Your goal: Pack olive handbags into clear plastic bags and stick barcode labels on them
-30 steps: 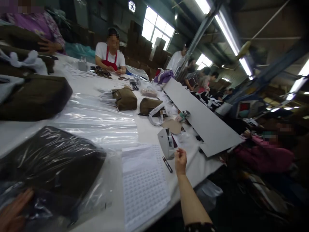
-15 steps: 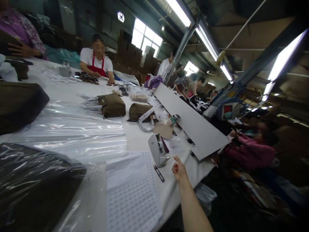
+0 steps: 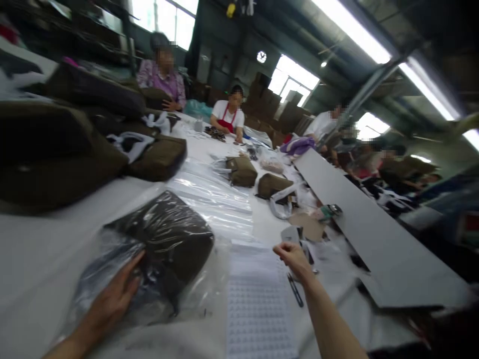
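My left hand (image 3: 114,296) rests with outstretched fingers on a clear plastic bag (image 3: 112,264), touching its near left side. Inside that plastic lies a dark olive-brown fabric bag (image 3: 179,234). My right hand (image 3: 294,257) is over the upper right corner of a printed sheet (image 3: 258,309) with rows of small marks, perhaps labels. Its thumb and fingers are pinched together; anything between them is too small to make out. Partly hidden behind this hand is a pale tabletop device (image 3: 290,234), possibly a tape dispenser. Thread snips (image 3: 295,290) lie just below the hand.
Olive-brown bags (image 3: 160,157) are piled on the left. Flat clear plastic sleeves (image 3: 217,194) and two small brown bags (image 3: 241,171) lie farther back. A long white board (image 3: 359,224) slants along the right. Co-workers sit across the table, one in a red apron (image 3: 226,124).
The view has swung left. My left hand has come into view on the plastic-wrapped bag. My right hand has moved from beside the device to above the sheet's corner, fingers now pinched.
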